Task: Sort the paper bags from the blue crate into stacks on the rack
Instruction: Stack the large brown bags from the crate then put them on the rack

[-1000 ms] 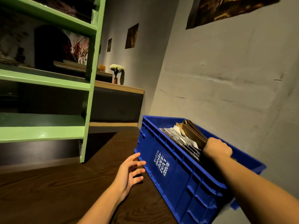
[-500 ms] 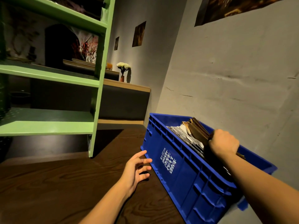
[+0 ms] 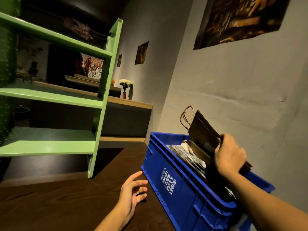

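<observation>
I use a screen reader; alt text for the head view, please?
A right hand grips brown paper bags, raised partly above a blue crate on a dark wooden table. The left hand is open beside the crate; a green rack stands left.

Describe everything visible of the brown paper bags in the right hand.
The brown paper bags are a flat, folded bundle of dark kraft-looking paper, with twisted cord handles looping from the top end. The bundle tilts up and away, mostly above the rim of the blue crate; the right hand grips its lower part. Beside it inside lie paler bags.
</observation>
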{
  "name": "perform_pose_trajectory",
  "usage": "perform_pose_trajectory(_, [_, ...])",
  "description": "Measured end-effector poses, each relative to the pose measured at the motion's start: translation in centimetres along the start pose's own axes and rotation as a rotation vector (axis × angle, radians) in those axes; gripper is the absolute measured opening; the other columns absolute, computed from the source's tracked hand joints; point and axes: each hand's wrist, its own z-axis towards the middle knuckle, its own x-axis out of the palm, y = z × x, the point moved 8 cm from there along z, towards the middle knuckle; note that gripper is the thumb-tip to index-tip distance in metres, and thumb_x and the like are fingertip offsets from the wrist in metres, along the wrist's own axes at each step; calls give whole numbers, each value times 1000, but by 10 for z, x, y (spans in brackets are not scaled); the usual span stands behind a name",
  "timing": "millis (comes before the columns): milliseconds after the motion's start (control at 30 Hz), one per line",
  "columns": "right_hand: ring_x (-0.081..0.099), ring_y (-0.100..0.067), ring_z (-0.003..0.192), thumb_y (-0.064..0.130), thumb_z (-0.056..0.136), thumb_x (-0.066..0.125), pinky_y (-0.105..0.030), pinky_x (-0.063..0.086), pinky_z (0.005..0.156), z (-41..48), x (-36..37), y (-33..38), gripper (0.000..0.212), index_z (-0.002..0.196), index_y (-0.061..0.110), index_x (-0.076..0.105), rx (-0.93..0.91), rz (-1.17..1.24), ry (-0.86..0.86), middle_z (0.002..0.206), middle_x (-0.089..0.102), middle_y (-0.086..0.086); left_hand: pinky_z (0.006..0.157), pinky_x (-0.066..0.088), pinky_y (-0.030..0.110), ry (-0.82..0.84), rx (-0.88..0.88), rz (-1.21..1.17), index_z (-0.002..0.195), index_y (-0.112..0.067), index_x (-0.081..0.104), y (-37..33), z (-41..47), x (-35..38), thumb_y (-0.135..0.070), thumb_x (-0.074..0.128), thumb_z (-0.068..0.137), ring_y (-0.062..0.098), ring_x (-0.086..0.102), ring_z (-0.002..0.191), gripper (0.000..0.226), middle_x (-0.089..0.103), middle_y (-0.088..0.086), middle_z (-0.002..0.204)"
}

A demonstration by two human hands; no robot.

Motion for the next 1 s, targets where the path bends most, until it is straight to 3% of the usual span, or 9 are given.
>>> perform_pose_trajectory(133, [64, -44, 76, 19, 100, 54, -38, 34, 62, 29, -27, 11, 9, 107, 14, 58, -48, 75, -74, 96, 66, -19, 60, 53, 35, 2, -19, -64, 127, -13, 64, -6, -6, -14, 0, 47, 97, 27, 62, 69, 37, 70, 22, 96])
perform_pose_trajectory(233, [64, -48, 81, 24, 102, 51, -42, 37, 63, 52, -66, 31, 13, 109, 15, 57, -58, 201, -211, 103, 66, -19, 55, 52, 33, -1, -9, -9, 124, -14, 66, -11, -12, -19, 1, 48, 97, 26, 61, 64, 35, 72, 19, 88])
perform_pose_trajectory(400, [62, -42, 101, 31, 103, 50, -44, 45, 80, 63, -107, 53, 21, 118, 19, 60, 110, 504, -277, 114, 70, -13, 51, 49, 29, 15, 80, 154, 122, -12, 69, -25, -19, -13, -1, 53, 99, 23, 61, 62, 30, 74, 16, 84])
perform_pose_trajectory(533, [61, -30, 98, 31, 99, 59, -36, 42, 82, 39, -81, 73, 19, 115, 22, 64, 350, 807, -85, 100, 67, 0, 71, 56, 37, 45, 227, 135, 127, -11, 68, -65, -35, -1, -12, 60, 100, 29, 71, 86, 29, 78, 15, 100])
perform_pose_trajectory(633, [66, -21, 93, 28, 94, 68, -33, 49, 81, -1, -38, 102, 11, 104, 23, 68, 378, 964, 148, 98, 72, 0, 94, 57, 48, 137, 264, 48, 135, -24, 61, -103, -55, 16, -42, 76, 87, 28, 73, 112, 54, 76, 11, 123])
perform_pose_trajectory(700, [70, -23, 90, 26, 91, 72, -38, 55, 83, -33, -11, 115, 9, 98, 22, 67, 392, 1019, 289, 95, 74, -1, 100, 54, 50, 182, 262, 92, 135, -26, 59, -117, -68, 20, -57, 86, 71, 27, 71, 117, 76, 75, 7, 126])
perform_pose_trajectory(800, [71, -23, 85, 23, 89, 76, -39, 57, 77, -75, 17, 128, 11, 98, 19, 71, 479, 1129, 479, 89, 75, -2, 99, 56, 48, 121, 319, 182, 138, -21, 57, -126, -81, -4, -33, 71, 93, 27, 73, 115, 49, 76, 6, 124])
perform_pose_trajectory(867, [69, -19, 81, 18, 91, 75, -33, 54, 68, -90, 21, 135, 10, 99, 15, 71, 532, 1224, 536, 89, 75, -4, 87, 62, 41, 51, 345, 217, 139, -20, 56, -128, -84, -33, -17, 60, 102, 26, 74, 111, 37, 77, 6, 121])
perform_pose_trajectory(1000, [63, -8, 72, 20, 97, 67, -18, 43, 55, -78, 4, 132, 15, 109, 13, 62, 477, 1218, 349, 87, 69, 2, 69, 62, 25, -53, 305, 272, 138, -20, 57, -119, -81, -86, -7, 55, 105, 20, 78, 100, 36, 80, 3, 112])
